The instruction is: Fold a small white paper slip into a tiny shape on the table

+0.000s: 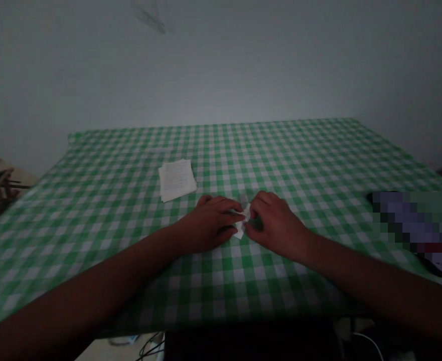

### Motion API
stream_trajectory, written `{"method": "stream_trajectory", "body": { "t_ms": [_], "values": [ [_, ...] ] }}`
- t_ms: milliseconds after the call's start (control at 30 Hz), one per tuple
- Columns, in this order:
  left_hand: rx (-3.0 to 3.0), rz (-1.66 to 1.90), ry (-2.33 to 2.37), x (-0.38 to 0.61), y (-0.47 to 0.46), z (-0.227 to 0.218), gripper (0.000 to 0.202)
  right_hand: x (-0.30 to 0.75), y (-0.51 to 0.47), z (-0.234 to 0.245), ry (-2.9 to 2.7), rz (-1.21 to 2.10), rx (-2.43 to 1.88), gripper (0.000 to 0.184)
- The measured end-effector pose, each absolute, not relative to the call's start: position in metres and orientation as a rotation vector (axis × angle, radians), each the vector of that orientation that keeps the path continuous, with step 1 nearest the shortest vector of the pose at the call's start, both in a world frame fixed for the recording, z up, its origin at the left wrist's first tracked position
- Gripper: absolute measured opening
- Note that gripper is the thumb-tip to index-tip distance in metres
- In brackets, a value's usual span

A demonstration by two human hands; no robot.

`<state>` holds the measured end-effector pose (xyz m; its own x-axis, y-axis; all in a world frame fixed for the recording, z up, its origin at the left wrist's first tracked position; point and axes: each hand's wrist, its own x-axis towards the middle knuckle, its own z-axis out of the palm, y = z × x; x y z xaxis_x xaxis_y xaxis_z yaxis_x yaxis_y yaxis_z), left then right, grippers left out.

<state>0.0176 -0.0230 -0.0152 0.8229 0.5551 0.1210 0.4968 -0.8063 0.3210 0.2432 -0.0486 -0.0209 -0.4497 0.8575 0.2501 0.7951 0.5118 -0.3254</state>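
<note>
While left hand [210,224] arches palm-down, right hand [275,220] pinches paper [240,233].

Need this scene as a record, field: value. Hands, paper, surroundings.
left hand: at small white paper, palm down
right hand: at same paper, opposite side; exact grip unclear
stack: printed sheets, beyond left hand, slightly leftward
surface: green-and-white checked tablecloth
right edge: pixelated item, unidentifiable
background: plain wall
light: dim
</note>
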Motion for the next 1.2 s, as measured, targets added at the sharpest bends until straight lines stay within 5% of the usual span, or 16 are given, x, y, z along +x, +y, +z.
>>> {"method": "stream_trajectory", "body": {
  "t_ms": [1200],
  "values": [
    [2.723,0.309,0.738,0.019,-0.019,-0.013,0.039,0.259,-0.018,-0.025,-2.181,0.223,-1.588,0.011]
  ]
}}
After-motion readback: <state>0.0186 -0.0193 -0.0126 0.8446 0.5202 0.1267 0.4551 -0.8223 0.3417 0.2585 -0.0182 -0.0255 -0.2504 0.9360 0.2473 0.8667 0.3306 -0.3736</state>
